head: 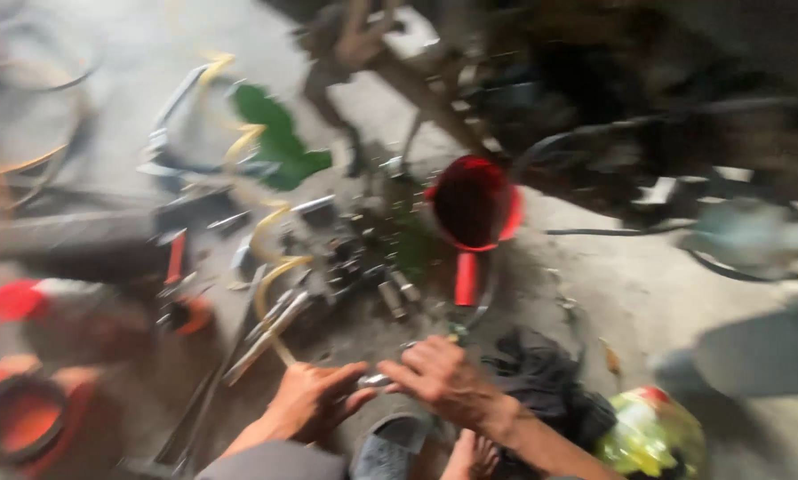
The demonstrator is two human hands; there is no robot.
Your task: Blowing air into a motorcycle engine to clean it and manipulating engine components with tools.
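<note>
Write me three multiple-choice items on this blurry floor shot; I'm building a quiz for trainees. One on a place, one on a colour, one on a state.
1. Where does the scoop-like cup with the handle lie relative to the hands?
A. Farther from the camera, beyond them
B. Under the left hand
C. Inside the black cloth

2. What colour is that cup?
A. Blue
B. Red
C. White

3. How are the left hand and the right hand placed?
A. Far apart at the frame edges
B. Both inside the plastic bag
C. Close together around a small metal part

Answers: 1 A, the cup sits up the frame past the fingers. 2 B, its rim and handle are plainly red. 3 C, fingertips of both hands meet at the shiny part; blur hides the exact grip.
</note>
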